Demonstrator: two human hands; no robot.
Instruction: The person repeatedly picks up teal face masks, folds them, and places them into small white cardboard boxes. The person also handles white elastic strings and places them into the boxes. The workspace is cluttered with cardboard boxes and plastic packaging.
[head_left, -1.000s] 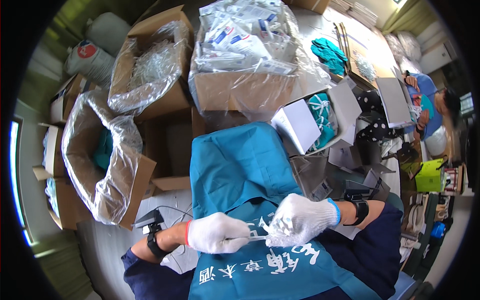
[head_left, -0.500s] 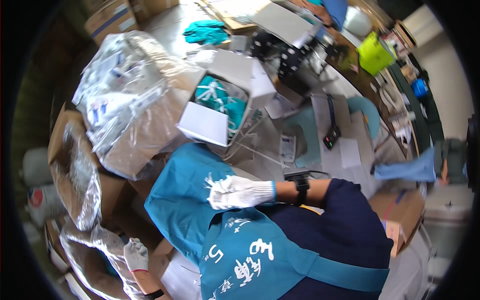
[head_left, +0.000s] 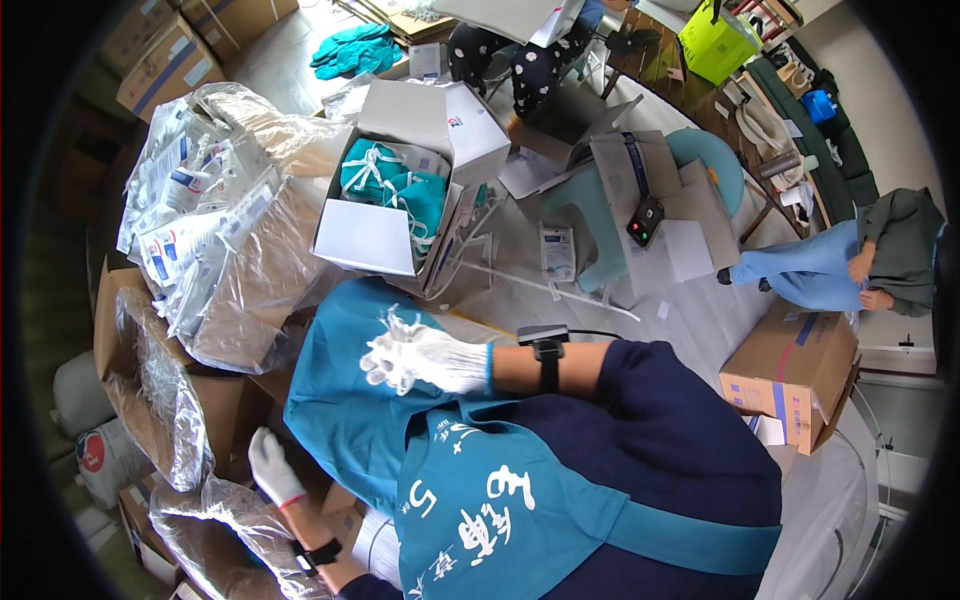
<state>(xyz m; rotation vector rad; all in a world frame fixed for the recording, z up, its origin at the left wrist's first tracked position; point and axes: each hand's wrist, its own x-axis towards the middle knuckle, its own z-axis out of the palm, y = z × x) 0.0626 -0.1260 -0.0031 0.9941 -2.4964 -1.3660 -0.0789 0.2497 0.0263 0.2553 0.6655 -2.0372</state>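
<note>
Teal cloth [head_left: 335,400] lies across the lap under the loosely spread, empty right hand [head_left: 420,355], while the left hand [head_left: 272,467] reaches open-fingered toward the near-left plastic-lined carton [head_left: 165,400], likely fetching another item.

The right hand [head_left: 420,358], gloved white, is hovering over teal cloth [head_left: 340,410] on the lap. The left hand [head_left: 272,466] is reaching down beside a plastic-lined box [head_left: 160,400]. An open box [head_left: 400,200] is holding teal gowns [head_left: 385,180].

Pale grey floor [head_left: 690,330] in daylight, wooden table [head_left: 680,75] and dark green sofa [head_left: 850,150] beyond.
</note>
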